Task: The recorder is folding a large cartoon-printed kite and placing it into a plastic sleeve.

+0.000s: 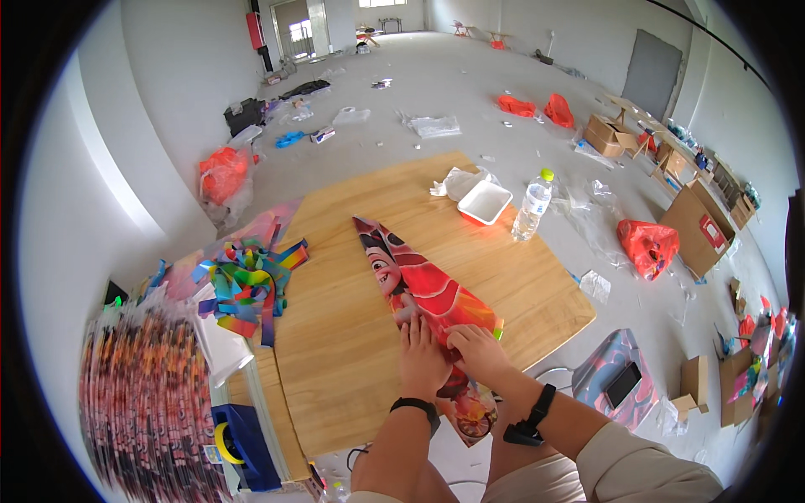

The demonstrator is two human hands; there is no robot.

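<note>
"Pressing on something?"

"Yes. My left hand [423,359] lies flat, fingers nearly straight, on the red printed sheet [432,285]; my right hand [480,352] has its fingers curled at the sheet's right edge. I can't tell whether they pinch it."

"Where's the sheet?"

"Slantwise on the wooden surface [331,360], its near end past the edge, its narrow tip pointing away."

"And around it?"

"Tangled rainbow ribbons [243,281] to the left. Farther off, a white-lined tray [485,202] near a capped bottle [533,207]."
</note>
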